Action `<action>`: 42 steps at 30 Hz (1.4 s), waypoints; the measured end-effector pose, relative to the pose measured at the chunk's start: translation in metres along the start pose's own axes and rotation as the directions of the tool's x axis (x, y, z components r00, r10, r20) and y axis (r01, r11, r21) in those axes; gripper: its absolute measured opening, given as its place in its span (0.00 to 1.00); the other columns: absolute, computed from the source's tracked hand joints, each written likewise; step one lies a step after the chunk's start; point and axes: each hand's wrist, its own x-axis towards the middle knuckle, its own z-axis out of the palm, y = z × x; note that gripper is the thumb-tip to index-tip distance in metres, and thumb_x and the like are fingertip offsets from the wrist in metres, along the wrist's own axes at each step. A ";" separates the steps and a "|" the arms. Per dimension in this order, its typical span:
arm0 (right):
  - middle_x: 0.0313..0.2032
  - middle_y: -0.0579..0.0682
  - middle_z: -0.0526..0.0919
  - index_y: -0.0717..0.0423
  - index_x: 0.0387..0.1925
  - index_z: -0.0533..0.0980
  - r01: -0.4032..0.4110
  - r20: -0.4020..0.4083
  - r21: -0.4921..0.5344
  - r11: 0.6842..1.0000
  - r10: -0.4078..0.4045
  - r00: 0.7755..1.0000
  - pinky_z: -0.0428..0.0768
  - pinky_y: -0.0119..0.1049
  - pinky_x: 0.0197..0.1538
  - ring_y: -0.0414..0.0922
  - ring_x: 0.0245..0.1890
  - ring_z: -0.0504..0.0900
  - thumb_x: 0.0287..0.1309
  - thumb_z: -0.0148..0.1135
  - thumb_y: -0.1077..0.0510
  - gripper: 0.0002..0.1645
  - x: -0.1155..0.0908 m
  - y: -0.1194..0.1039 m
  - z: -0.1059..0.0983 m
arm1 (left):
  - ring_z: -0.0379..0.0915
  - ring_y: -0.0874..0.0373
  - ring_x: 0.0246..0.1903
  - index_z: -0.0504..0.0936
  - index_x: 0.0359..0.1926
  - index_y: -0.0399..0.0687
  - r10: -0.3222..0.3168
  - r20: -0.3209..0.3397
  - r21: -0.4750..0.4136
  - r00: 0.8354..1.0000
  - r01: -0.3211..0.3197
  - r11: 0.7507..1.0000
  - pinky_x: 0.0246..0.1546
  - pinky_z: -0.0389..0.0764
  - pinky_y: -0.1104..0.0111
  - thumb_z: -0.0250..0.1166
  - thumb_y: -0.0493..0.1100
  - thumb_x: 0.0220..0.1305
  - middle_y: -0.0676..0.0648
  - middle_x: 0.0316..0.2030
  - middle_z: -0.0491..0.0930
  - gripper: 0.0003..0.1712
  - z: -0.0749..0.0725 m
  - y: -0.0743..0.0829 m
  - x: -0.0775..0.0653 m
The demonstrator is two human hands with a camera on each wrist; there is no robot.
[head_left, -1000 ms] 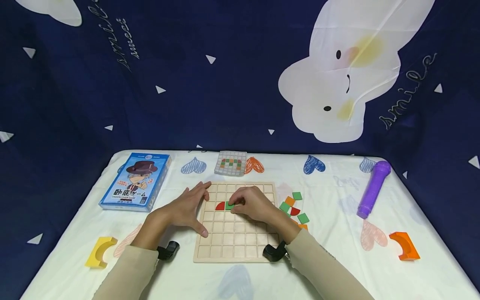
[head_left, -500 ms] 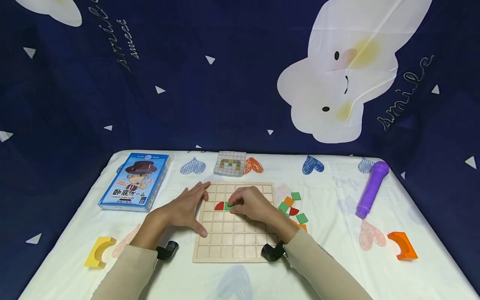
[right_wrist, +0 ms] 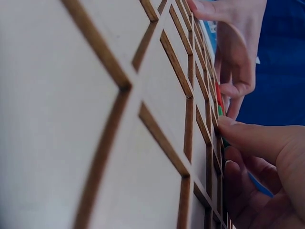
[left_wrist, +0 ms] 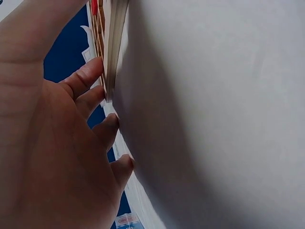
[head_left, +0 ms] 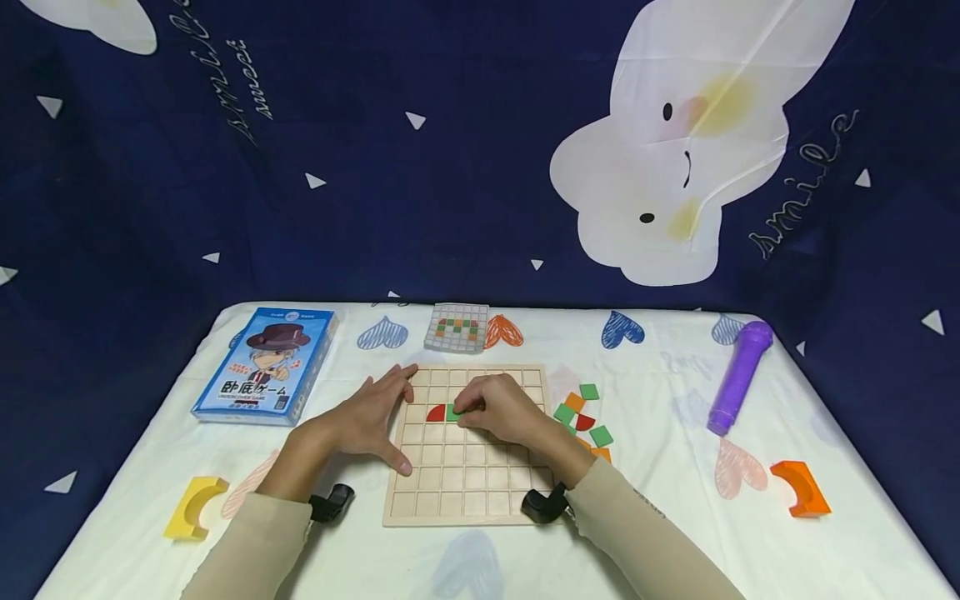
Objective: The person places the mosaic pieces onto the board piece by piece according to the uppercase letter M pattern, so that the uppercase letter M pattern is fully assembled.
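A wooden grid board [head_left: 465, 481] lies on the table, a red quarter-circle tile [head_left: 437, 413] set in one of its cells. Right beside that piece is a green square tile [head_left: 451, 412], partly covered by the fingers of my right hand [head_left: 504, 408]. Thumb and fingertips pinch at the green tile; in the right wrist view a sliver of green [right_wrist: 220, 110] shows by the thumb. My left hand [head_left: 366, 421] spreads along the board's left side, thumb and fingers apart, touching its edge. In the left wrist view those fingertips [left_wrist: 97, 71] meet the board's edge.
Loose green, orange and red tiles [head_left: 601, 436] lie right of the board. Behind it is a small pattern card [head_left: 457, 328]. A blue game box [head_left: 264, 367] stands left, a purple cylinder [head_left: 740, 379] right. Yellow [head_left: 195, 509] and orange [head_left: 802, 489] arch blocks flank the arms.
Both hands keep their places on the board, the right still at the green tile. The whole head view has shifted slightly, so everything appears a little further left.
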 end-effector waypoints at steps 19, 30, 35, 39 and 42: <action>0.52 0.45 0.86 0.53 0.46 0.87 0.046 0.047 0.044 0.998 -0.048 0.998 0.84 0.30 0.49 0.40 0.44 0.84 0.59 0.73 0.59 0.12 -0.007 0.002 -0.023 | 0.40 0.31 0.81 0.67 0.48 0.48 0.002 -0.018 0.028 1.000 -0.001 1.000 0.76 0.45 0.30 0.87 0.67 0.25 0.35 0.80 0.51 0.54 0.000 0.001 0.000; 0.51 0.43 0.87 0.52 0.50 0.85 -0.015 0.018 0.041 0.999 0.014 1.000 0.85 0.28 0.45 0.47 0.46 0.86 0.61 0.72 0.59 0.15 -0.040 0.018 -0.060 | 0.39 0.31 0.81 0.67 0.49 0.48 0.017 -0.024 0.009 1.000 -0.017 1.000 0.76 0.44 0.29 0.86 0.67 0.26 0.35 0.81 0.49 0.54 0.002 -0.002 -0.002; 0.51 0.45 0.87 0.53 0.50 0.85 -0.033 -0.036 0.034 0.999 0.035 0.999 0.85 0.29 0.45 0.47 0.47 0.86 0.61 0.72 0.58 0.15 -0.060 0.034 -0.073 | 0.40 0.31 0.81 0.67 0.49 0.48 0.016 -0.026 0.011 1.000 -0.016 1.000 0.75 0.44 0.28 0.86 0.67 0.26 0.35 0.80 0.50 0.54 0.002 -0.002 -0.002; 0.52 0.46 0.87 0.52 0.50 0.84 -0.082 -0.073 0.046 0.996 0.085 0.994 0.86 0.30 0.47 0.47 0.49 0.86 0.61 0.72 0.58 0.16 -0.075 0.047 -0.083 | 0.39 0.31 0.81 0.67 0.49 0.49 0.018 -0.028 0.010 0.999 -0.017 1.000 0.76 0.44 0.29 0.86 0.67 0.26 0.35 0.81 0.50 0.54 0.002 -0.001 -0.002; 0.53 0.45 0.87 0.50 0.50 0.85 -0.130 -0.100 0.044 0.991 0.134 0.986 0.86 0.31 0.48 0.47 0.49 0.85 0.61 0.71 0.57 0.15 -0.086 0.054 -0.089 | 0.39 0.31 0.81 0.67 0.49 0.49 0.016 -0.027 0.012 1.000 -0.016 1.000 0.76 0.43 0.29 0.87 0.66 0.26 0.35 0.81 0.50 0.54 0.001 0.002 -0.003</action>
